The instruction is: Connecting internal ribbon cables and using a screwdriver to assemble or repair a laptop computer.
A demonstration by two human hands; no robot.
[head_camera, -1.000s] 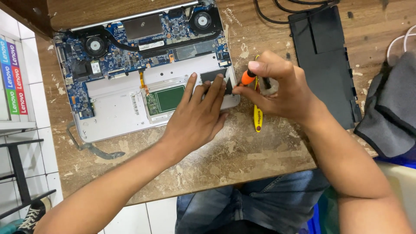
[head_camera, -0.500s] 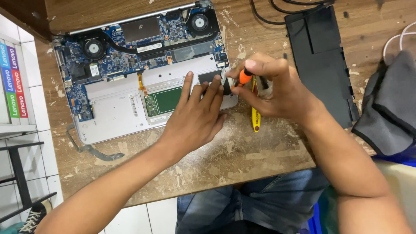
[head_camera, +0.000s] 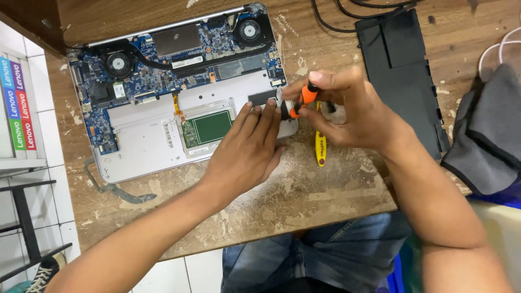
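Far left: white tiled wall [head_camera: 32, 195] with a strip of coloured stickers [head_camera: 16, 103]. A dark frame [head_camera: 27, 228] stands below it.

Opened laptop [head_camera: 141, 146] lies base-up on the worn wooden surface [head_camera: 304, 201], bottom cover off. Blue circuit board [head_camera: 163, 76] exposed, with two round fans: one at upper left [head_camera: 118, 63], one at upper right [head_camera: 249, 30]. Green board [head_camera: 209, 127] sits in the silver lower half. A bent grey strip [head_camera: 111, 190] lies on the surface just beside the laptop's lower left corner.

Left hand [head_camera: 247, 154] rests flat on the laptop's lower right corner, fingers [head_camera: 260, 119] extended and spread slightly, pressing down; nothing gripped.

Right hand [head_camera: 353, 111] is just right of that corner, fingers curled closed around an orange-and-black screwdriver [head_camera: 301, 100], tilted toward the laptop edge. The tip is hidden behind the left fingers; it probably touches the corner region, contact not confirmed. A yellow tool [head_camera: 321, 149] lies on the surface, partly under the right hand.

Right: black flat battery pack [head_camera: 404, 70] on the surface, black cables [head_camera: 336, 13] above it. Grey cloth [head_camera: 488, 130] at far right edge.
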